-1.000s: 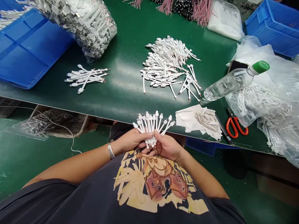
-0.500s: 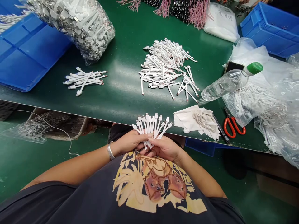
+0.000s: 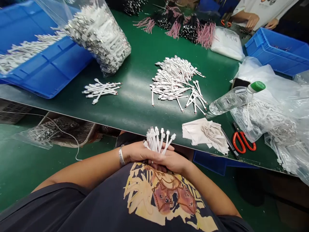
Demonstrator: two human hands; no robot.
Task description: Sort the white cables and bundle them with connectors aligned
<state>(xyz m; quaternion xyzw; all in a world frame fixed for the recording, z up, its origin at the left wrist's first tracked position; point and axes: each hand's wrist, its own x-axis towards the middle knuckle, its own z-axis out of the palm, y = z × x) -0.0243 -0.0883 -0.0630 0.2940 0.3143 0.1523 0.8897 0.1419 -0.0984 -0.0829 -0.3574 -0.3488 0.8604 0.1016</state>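
**Short white cables (image 3: 156, 140) gathered upright in your grip**

At far left, a blue plastic tray (image 3: 45, 77) holds loose white cables, and a clear plastic bag (image 3: 101, 42) packed with more, their metal parts glinting, leans over its edge onto the green workbench (image 3: 135, 108). Just right of that, a small crossed bundle of cables (image 3: 101, 91) lies on the bench. Below the bench edge, your left hand (image 3: 138, 152), a silver bangle (image 3: 121, 156) at its wrist, is curled shut around the lower part of the bunch, fingers pointing right. Your right hand (image 3: 173, 161) closes in from the other side, so your 2 hands overlap. The bunch stands between them, just off the bench edge, with its white connector heads fanned upward and its lower ends hidden in your grip. The cables look light, thin and springy, with stiffer moulded heads. Holding them by the cable bodies, as you are, seems safest, though they could slip apart if your grip slackens. Farther right on the bench lie a larger loose pile of cables (image 3: 176, 83), a crumpled white cloth (image 3: 205, 135), a water bottle (image 3: 231, 100) with a green cap, red-handled scissors (image 3: 243, 141) and, beyond them, a blue crate (image 3: 277, 54). At top right are a co-worker's hands (image 3: 252, 22).
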